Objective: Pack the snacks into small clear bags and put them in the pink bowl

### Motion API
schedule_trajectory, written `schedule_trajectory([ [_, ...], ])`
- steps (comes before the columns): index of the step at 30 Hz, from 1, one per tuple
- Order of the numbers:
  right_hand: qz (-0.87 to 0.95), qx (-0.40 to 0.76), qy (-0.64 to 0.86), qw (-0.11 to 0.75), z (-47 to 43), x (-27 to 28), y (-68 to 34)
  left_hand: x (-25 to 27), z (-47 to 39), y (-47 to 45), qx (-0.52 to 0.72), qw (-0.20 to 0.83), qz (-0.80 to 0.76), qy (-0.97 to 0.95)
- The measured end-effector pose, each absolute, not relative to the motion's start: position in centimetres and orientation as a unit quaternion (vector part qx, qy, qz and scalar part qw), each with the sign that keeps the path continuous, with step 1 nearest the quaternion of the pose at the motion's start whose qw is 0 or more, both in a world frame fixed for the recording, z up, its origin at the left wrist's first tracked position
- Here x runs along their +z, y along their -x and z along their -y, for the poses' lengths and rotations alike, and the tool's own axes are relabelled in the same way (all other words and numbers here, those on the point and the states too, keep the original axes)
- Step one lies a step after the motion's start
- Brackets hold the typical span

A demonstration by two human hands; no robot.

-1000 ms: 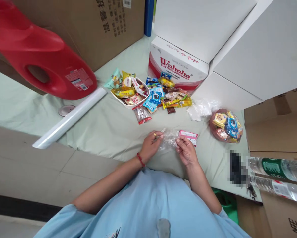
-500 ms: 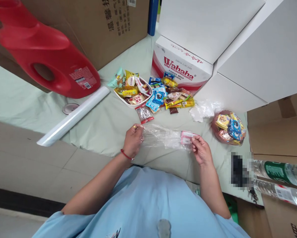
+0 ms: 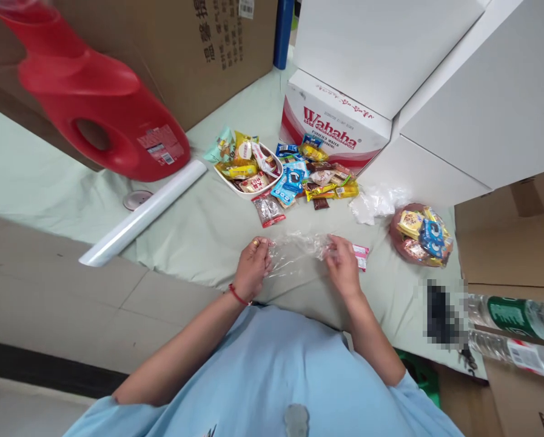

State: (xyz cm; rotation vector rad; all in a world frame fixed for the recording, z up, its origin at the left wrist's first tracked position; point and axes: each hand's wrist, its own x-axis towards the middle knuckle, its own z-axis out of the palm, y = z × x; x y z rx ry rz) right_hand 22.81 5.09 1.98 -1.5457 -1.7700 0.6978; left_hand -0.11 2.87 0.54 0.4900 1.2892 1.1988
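A clear plastic bag (image 3: 296,250) is stretched between my two hands above the green cloth. My left hand (image 3: 254,265) is closed on its left end, fingers pinched together. At the other end my right hand (image 3: 343,265) grips the crumpled plastic between thumb and fingers. A pink and white packet (image 3: 361,257) shows just right of my right hand, partly covered by it; whether it touches the fingers I cannot tell. Beyond my hands lie a clear and red snack packet (image 3: 268,209), a white bowl (image 3: 245,194) of wrapped snacks and a pile of snack packets (image 3: 321,176).
A round bowl of snacks (image 3: 401,246) and crumpled white plastic (image 3: 376,203) lie to the right, with water bottles (image 3: 512,312) near the edge. At left are a white roll (image 3: 142,215) and a red jug (image 3: 112,115). A Wahaha box (image 3: 335,127) stands behind.
My right hand has moved left towards my left hand, bunching the plastic bag. The pink packet that was at my right fingertips is now to the right of that hand.
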Motion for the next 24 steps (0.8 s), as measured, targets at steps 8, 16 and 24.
schedule_trajectory([
  [8,0.500,0.583,0.558,0.312,-9.2,6.2,-26.5,0.1,0.4,6.2,0.384,0.590,-0.623,-0.341],
  [16,0.556,0.570,0.559,0.231,-12.9,3.7,-23.7,0.9,1.5,7.2,0.342,0.032,-0.616,-0.709],
  [24,0.562,0.583,0.545,0.217,-17.3,3.2,-23.0,0.1,-5.4,4.1,0.220,0.145,-0.479,-0.837],
])
